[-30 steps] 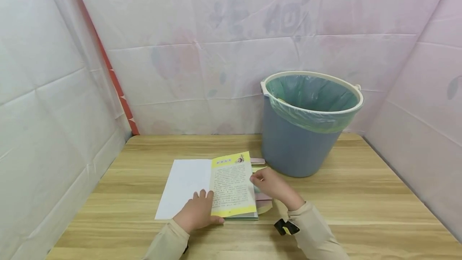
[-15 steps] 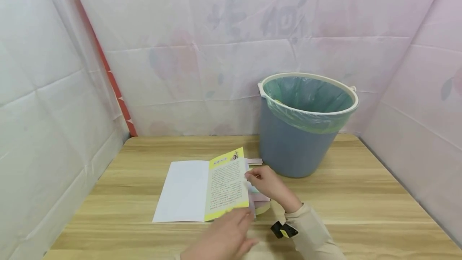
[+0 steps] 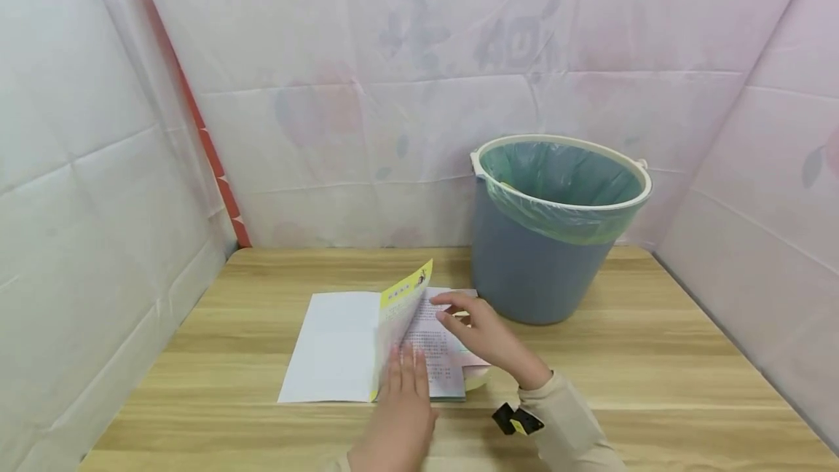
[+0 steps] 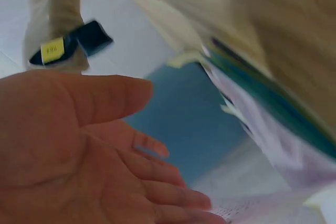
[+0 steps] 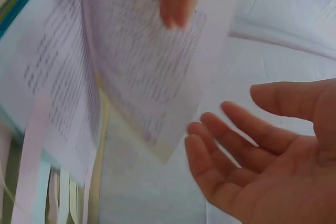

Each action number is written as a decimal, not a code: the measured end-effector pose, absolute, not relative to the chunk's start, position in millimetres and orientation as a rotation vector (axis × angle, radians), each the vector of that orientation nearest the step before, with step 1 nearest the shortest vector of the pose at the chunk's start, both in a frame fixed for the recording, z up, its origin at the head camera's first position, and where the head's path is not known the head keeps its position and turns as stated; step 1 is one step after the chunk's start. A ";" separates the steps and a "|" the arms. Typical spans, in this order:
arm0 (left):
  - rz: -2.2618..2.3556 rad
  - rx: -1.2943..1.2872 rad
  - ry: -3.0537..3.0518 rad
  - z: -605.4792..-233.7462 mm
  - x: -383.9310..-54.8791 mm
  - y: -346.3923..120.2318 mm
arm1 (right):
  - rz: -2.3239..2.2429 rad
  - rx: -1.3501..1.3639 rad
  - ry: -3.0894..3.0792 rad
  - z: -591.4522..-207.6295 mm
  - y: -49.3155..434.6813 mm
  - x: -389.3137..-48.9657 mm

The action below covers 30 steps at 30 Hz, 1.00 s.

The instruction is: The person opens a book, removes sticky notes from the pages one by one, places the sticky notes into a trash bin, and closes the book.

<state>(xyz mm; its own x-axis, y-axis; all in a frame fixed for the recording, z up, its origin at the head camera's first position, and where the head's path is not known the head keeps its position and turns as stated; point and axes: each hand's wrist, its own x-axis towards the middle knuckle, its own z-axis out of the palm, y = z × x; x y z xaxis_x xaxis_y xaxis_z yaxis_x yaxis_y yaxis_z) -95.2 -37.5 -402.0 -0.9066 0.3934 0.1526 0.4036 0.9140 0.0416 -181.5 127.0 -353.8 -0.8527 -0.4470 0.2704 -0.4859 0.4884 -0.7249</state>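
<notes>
Paper is free of my right hand (image 3: 485, 331) now: its thumb and fingers, at the edge of the page (image 3: 392, 323) half a second ago, hang parted, holding nothing. My left hand (image 3: 398, 411), fingers straight, gripping nothing, touches or nearly touches the lifted page, so the turning seems its job. The open book (image 3: 440, 347) lies nearer the left edge of the table (image 3: 229, 355) than the right; the lined bin (image 3: 537, 272) stands toward the far right corner.

Released yellow-bordered page (image 3: 397, 312) from right hand (image 3: 483, 331); brought left hand (image 3: 401, 408) up beside it; exposed printed page (image 3: 438, 344) beneath.
</notes>
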 end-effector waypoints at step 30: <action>-0.238 -0.629 -3.130 -408.3 -146.6 -91.9 | 0.608 0.925 -3.048 -395.5 141.7 -201.6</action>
<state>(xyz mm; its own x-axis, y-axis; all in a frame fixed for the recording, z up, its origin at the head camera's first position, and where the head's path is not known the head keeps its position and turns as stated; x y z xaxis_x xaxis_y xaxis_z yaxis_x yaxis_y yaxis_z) -146.6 -91.9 -408.3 -0.9210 0.3884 -0.0292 0.3795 0.9118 0.1569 -201.6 141.7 -395.5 -0.8327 -0.5536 0.0118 -0.5158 0.7676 -0.3805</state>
